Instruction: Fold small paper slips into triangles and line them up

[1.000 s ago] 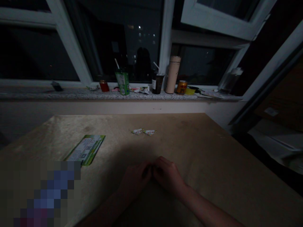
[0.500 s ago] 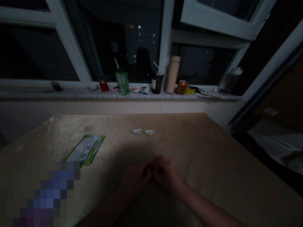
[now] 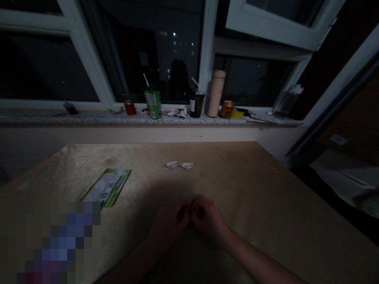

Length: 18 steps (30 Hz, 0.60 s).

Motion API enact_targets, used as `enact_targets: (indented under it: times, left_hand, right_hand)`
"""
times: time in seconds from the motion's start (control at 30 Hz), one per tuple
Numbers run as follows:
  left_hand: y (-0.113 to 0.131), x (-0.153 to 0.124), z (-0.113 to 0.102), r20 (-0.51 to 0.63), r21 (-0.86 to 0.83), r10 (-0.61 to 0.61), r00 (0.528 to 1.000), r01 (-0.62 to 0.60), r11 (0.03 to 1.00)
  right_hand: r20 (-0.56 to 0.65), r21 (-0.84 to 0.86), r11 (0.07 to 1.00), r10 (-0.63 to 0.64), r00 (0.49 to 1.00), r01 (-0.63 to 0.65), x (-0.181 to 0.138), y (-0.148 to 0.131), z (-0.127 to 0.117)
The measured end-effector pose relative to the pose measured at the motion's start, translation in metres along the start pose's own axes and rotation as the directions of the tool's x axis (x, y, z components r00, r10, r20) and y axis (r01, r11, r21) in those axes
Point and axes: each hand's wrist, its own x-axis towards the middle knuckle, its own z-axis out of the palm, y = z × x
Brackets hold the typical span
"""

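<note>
My left hand (image 3: 169, 224) and my right hand (image 3: 209, 217) rest together in shadow on the tan table (image 3: 266, 197), fingertips pinched against each other. Both hands are curled closed; whatever sits between the fingers is too dark and small to make out. Two small folded paper pieces (image 3: 179, 165) lie side by side on the table a little beyond the hands. A green and white leaflet (image 3: 107, 186) lies flat to the left of the hands.
A stone windowsill (image 3: 89, 117) behind the table carries a green can with a straw (image 3: 153, 103), a red jar (image 3: 129, 107), a dark cup (image 3: 197, 104), a tall beige flask (image 3: 216, 93), an orange can (image 3: 227, 109) and scraps. Dark windows stand above; the table's right edge drops off.
Barely any: the fingertips of both hands shift slightly against each other in the same spot. The paper pieces and leaflet have not moved.
</note>
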Motion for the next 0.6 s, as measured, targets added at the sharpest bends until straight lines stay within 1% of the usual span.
enact_targets:
  times: [0.1,0.3,0.5,0.6]
  left_hand:
    - [-0.0019,-0.0005,0.0013,-0.003,-0.016,0.008,1.0,-0.009,1.0]
    - [-0.0005,-0.002,0.0006,-0.039,-0.045,0.082,0.996,-0.084,0.995]
    - [-0.0004,-0.0022,0.0012,-0.034,-0.041,0.061,0.998,-0.062,0.997]
    - [-0.0008,-0.0025,0.0006,-0.035,-0.067,0.062,0.997,-0.064,0.996]
  right_hand:
    - [-0.016,-0.006,1.0,0.011,1.0,-0.011,0.0003,-0.0011,-0.0001]
    - [-0.022,0.019,1.0,0.02,1.0,-0.019,0.0013,-0.0035,-0.0007]
    - [-0.048,0.023,0.999,0.024,0.999,-0.022,0.001,-0.0037,0.0008]
    - [-0.054,0.048,0.999,0.027,0.998,-0.024,0.0013,-0.004,0.0012]
